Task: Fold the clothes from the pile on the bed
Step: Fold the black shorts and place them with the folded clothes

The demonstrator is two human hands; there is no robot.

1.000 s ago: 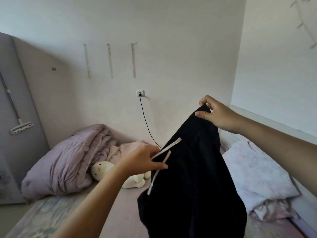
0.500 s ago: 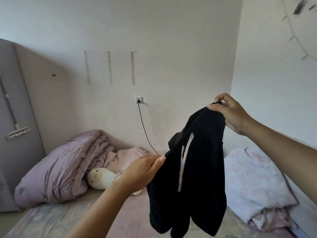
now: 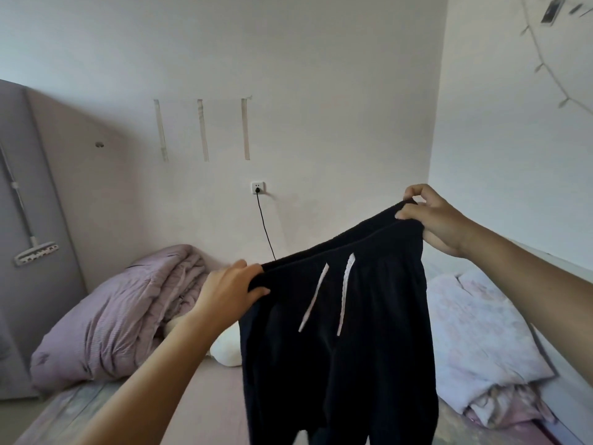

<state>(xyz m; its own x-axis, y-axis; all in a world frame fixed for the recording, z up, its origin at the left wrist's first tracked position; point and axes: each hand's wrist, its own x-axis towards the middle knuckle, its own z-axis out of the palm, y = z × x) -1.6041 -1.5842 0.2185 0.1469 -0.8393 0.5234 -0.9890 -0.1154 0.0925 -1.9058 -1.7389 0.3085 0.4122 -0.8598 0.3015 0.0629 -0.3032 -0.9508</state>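
Observation:
A pair of black trousers (image 3: 346, 364) with two white drawstrings hangs in the air over the bed (image 3: 205, 409), waistband stretched out. My left hand (image 3: 229, 292) grips the left end of the waistband, lower down. My right hand (image 3: 433, 216) pinches the right end, higher up near the room's corner. The legs hang down past the bottom of the frame. A pile of pale pink and white clothes (image 3: 481, 342) lies on the bed at the right.
A bunched lilac duvet (image 3: 118, 319) fills the bed's far left, with a white plush toy (image 3: 226, 348) beside it, partly hidden by my arm. A black cable (image 3: 264, 226) hangs from a wall socket. A grey cabinet (image 3: 29, 239) stands at the left.
My left hand has taken hold of the waistband's left end and the trousers, bunched before, are now spread wide between both hands with the drawstrings facing me.

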